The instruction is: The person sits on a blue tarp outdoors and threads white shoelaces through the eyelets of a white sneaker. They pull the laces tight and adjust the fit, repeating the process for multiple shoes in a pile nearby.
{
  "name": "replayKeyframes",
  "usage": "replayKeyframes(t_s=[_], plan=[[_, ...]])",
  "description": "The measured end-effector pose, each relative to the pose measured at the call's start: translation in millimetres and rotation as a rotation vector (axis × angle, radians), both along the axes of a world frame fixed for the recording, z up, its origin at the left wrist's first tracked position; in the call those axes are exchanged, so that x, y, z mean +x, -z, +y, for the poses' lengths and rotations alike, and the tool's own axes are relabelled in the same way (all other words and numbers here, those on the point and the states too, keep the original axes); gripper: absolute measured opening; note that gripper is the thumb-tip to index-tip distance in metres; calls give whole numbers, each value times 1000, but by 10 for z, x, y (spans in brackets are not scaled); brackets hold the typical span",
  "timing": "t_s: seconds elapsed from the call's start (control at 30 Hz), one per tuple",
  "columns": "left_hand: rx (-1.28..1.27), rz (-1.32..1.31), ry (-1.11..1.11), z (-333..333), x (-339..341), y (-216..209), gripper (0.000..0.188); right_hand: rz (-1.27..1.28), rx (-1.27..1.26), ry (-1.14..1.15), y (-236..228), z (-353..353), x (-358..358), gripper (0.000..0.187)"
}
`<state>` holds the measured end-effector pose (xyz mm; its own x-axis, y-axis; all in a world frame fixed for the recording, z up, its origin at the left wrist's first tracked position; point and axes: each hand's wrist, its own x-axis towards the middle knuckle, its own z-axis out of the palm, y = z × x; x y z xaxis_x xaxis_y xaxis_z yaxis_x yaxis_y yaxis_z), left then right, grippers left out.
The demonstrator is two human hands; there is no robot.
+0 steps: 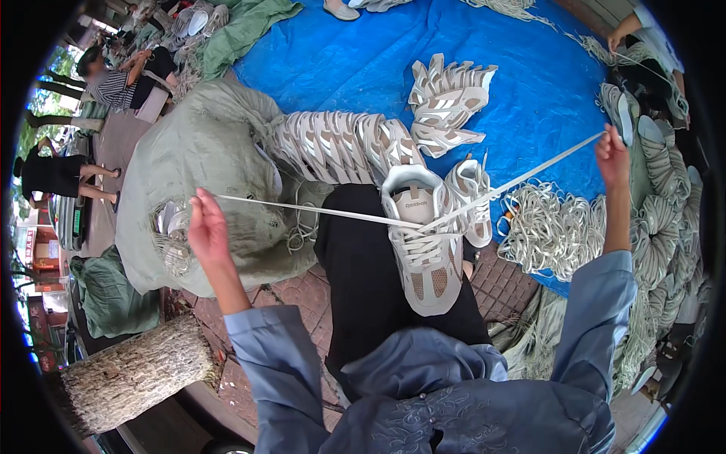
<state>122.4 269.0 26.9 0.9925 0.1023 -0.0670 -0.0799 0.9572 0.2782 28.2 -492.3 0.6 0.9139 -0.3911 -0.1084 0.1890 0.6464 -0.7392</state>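
A beige and white shoe upper (433, 281) rests on my lap, toe toward me, its front laced in crisscross rows. From its upper eyelets, two lengths of flat off-white shoelace (522, 180) stretch out to either side, crossing over the tongue. My left hand (208, 231) is raised at the left, its fingers pinched on one lace end. Far out at the right, my right hand (612, 157) grips the other end with the fingers curled. Both lengths look taut. Just beyond the upper lies a second upper (472, 198) of the same kind.
Stacked uppers (333, 144) and a fanned pile (450, 102) lie ahead, the latter on a blue tarp (340, 45). A heap of laces (552, 231) is at right, near bundled uppers (658, 234). A bulging sack (204, 151) and tree trunk (140, 371) stand left. Other people are nearby.
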Motion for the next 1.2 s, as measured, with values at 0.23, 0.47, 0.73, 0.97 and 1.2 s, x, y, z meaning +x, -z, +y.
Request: replayKeyframes(t_s=[0.23, 0.47, 0.73, 0.97, 1.2], plan=[[921, 333, -140, 238, 334, -92, 19, 126, -236, 60, 276, -691, -317, 23], [1951, -684, 423, -1981, -834, -6, 19, 266, -390, 22, 224, 95, -111, 21], [2117, -972, 543, -2400, -760, 153, 11, 161, -501, -97, -34, 508, -148, 23], [2182, -1090, 432, -2400, -803, 182, 12, 183, -535, -46, -137, 406, -143, 24], [2204, -1131, -80, -2425, -960, 352, 16, 224, -621, -17, -138, 430, -152, 24]])
